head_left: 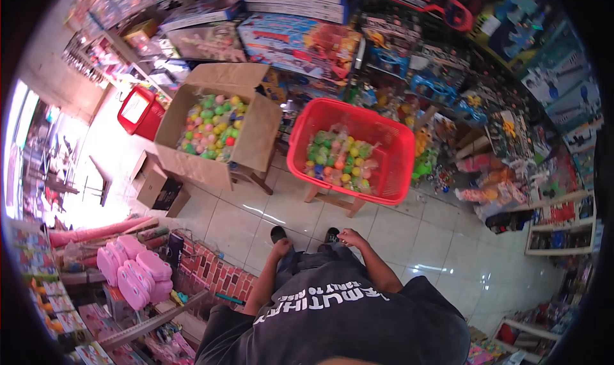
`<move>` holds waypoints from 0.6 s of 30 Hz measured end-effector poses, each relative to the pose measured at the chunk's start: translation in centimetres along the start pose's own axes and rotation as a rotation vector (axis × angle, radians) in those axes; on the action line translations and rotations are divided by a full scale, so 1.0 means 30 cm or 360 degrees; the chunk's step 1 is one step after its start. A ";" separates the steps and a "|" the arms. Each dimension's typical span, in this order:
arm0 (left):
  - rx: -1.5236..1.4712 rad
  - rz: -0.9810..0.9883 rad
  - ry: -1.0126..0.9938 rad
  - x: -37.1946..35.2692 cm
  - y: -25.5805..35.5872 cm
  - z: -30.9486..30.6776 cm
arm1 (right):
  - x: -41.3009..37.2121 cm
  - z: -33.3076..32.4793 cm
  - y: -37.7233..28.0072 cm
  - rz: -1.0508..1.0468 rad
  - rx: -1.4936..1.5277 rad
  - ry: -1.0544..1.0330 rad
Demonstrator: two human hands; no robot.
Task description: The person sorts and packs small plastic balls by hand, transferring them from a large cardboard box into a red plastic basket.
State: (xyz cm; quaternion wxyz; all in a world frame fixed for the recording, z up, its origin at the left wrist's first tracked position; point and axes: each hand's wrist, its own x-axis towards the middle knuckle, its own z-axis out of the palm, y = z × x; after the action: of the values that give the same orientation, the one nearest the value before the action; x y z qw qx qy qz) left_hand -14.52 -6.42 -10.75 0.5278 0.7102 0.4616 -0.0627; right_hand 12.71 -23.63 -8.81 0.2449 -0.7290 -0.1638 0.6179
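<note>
My left hand [281, 247] hangs beside my left thigh, above the shoe; its fingers are too small and dark to make out. In front of my right thigh is my right hand [349, 238], with its fingers curled together; whether anything small is between them is hidden. Neither hand touches the containers ahead. A red plastic basket [398, 149] holds many colourful balls in clear wrapping [339, 160] and rests on a wooden stool [336, 202]. Left of it, an open cardboard box [259, 131] on another wooden support holds more such balls [213, 127].
Stacked toy boxes [297, 42] line the wall ahead. A smaller cardboard box [153, 184] and a red container [142, 112] stand at the left. Pink cases [135, 272] lie at lower left. Packaged toys [495, 186] and a white shelf [563, 237] are on the right.
</note>
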 end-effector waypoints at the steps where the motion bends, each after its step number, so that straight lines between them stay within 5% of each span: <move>1: -0.0023 -0.0008 0.0038 0.001 -0.032 -0.018 | 0.014 0.012 -0.008 -0.0031 -0.0107 -0.0035; 9: -0.0358 -0.0155 0.0008 -0.024 -0.262 -0.311 | 0.153 0.173 -0.119 0.0323 -0.0039 0.0085; 13: -0.0546 -0.0358 -0.0015 -0.042 -0.361 -0.483 | 0.204 0.348 -0.309 0.0101 0.0052 0.0088; 18: -0.0593 -0.0183 0.0166 -0.062 -0.426 -0.671 | 0.228 0.584 -0.671 -0.0246 -0.0283 -0.0073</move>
State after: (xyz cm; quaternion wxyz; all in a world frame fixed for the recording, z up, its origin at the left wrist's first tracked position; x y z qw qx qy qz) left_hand -32.81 8.95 -9.74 0.6211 0.5749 0.5318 0.0306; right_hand -1.94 -0.57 -5.21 0.2225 -0.7187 -0.2792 0.5967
